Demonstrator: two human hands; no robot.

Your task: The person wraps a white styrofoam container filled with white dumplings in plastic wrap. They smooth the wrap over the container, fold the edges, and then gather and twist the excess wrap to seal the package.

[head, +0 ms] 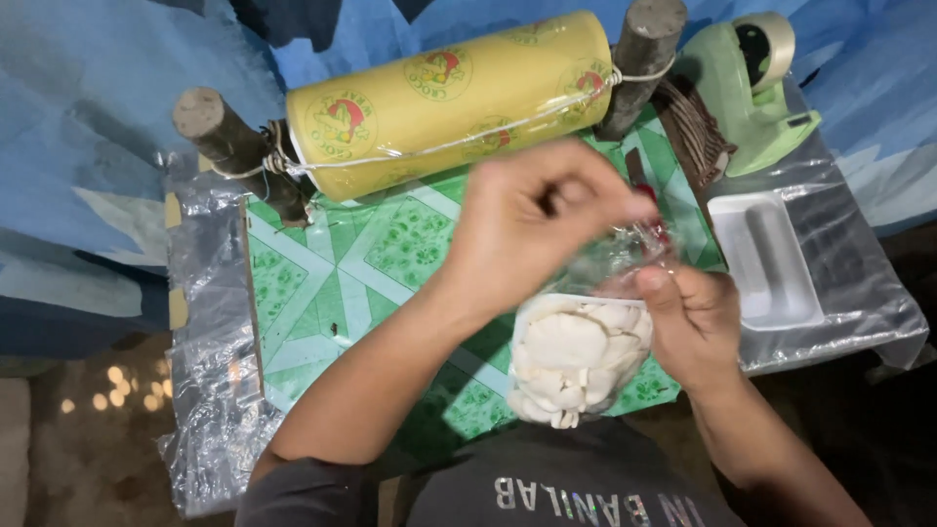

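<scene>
counter [322,283], green-patterned: open surface left of centre; yellow cling-film roll [449,98] along far edge, tape dispenser [752,88] far right. tray of white mushrooms [576,356] at near edge. left hand [532,220] and right hand [693,327], raised, both pinching clear film [620,259] above tray.

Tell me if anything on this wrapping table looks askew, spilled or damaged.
Nothing is spilled or broken. The yellow film roll sits slanted, lashed with string between two rough wooden posts. Both the left hand and right hand pinch clear film above the tray of white mushrooms.
</scene>
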